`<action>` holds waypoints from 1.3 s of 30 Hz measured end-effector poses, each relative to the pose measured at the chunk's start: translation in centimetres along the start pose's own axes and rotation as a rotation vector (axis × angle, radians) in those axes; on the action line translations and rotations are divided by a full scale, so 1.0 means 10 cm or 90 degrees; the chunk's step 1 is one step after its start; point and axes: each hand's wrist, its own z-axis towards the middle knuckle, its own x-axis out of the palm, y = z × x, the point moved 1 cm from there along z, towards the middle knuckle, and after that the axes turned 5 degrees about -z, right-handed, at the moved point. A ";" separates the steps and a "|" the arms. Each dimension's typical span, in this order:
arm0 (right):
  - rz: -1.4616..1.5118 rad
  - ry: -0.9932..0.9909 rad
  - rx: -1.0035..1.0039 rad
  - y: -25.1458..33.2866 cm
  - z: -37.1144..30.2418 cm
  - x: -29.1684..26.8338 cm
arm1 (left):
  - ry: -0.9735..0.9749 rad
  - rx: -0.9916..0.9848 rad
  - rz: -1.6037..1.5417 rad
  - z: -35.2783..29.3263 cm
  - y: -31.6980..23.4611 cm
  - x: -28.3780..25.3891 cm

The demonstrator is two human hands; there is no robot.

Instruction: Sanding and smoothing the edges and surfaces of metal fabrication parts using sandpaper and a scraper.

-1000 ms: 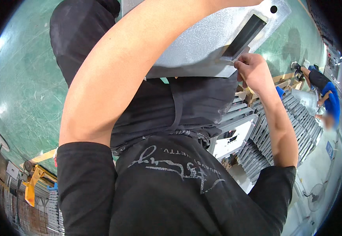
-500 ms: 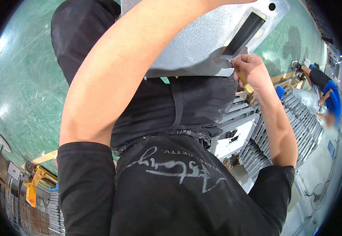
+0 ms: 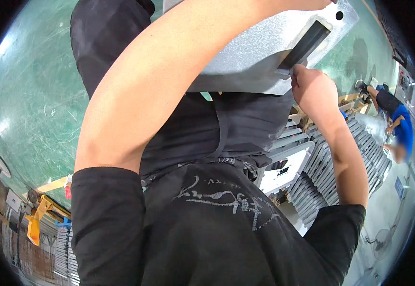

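right hand (image 3: 316,93), grip curled closed, contents hidden, meets a metal panel (image 3: 250,53) beside its dark strip (image 3: 307,45). left hand (image 3: 318,4), cropped, grip unclear. uneven pressure could tip the panel.

Sheet (image 3: 250,52) before torso (image 3: 226,238), stacked panels (image 3: 370,152) right, co-worker (image 3: 400,117) beyond

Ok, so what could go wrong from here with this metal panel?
The bare fingers of the right hand are by the edge of the metal panel, so it might nick them. The panel overlaps the dark trousers, its support hidden; it could shift if pressed. The left forearm crosses above it and could hide trouble underneath.
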 end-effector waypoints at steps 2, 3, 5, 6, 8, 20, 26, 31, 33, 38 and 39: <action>-0.099 0.056 0.012 0.05 0.02 0.02 | 0.001 -0.005 0.001 0.00 -0.01 -0.01; -0.100 0.056 0.010 0.05 0.02 0.04 | 0.030 -0.013 0.006 0.00 -0.01 -0.02; -0.067 0.031 -0.007 0.05 0.01 0.06 | 0.057 -0.023 0.013 0.01 0.00 -0.04; -0.070 0.030 -0.009 0.03 0.00 0.07 | 0.060 -0.022 0.006 0.00 0.00 -0.05; 0.033 0.006 0.010 0.00 -0.01 0.10 | 0.061 -0.024 0.000 -0.01 0.01 -0.04; 0.371 0.017 0.126 -0.14 -0.01 0.23 | 0.071 -0.025 -0.012 -0.01 -0.02 -0.06; 0.454 0.091 0.203 -0.08 -0.04 0.12 | 0.054 -0.029 -0.025 -0.02 -0.02 -0.05; 0.505 0.118 0.231 -0.12 -0.03 0.17 | 0.065 -0.023 0.011 -0.03 -0.04 -0.07; 0.527 0.126 0.244 -0.12 -0.03 0.19 | 0.056 -0.021 -0.001 -0.03 -0.03 -0.07; 0.580 0.131 0.275 -0.10 -0.06 0.21 | 0.038 -0.006 0.003 -0.03 -0.03 -0.07; 0.581 0.131 0.274 -0.10 -0.06 0.21 | 0.046 -0.007 0.009 -0.03 -0.03 -0.07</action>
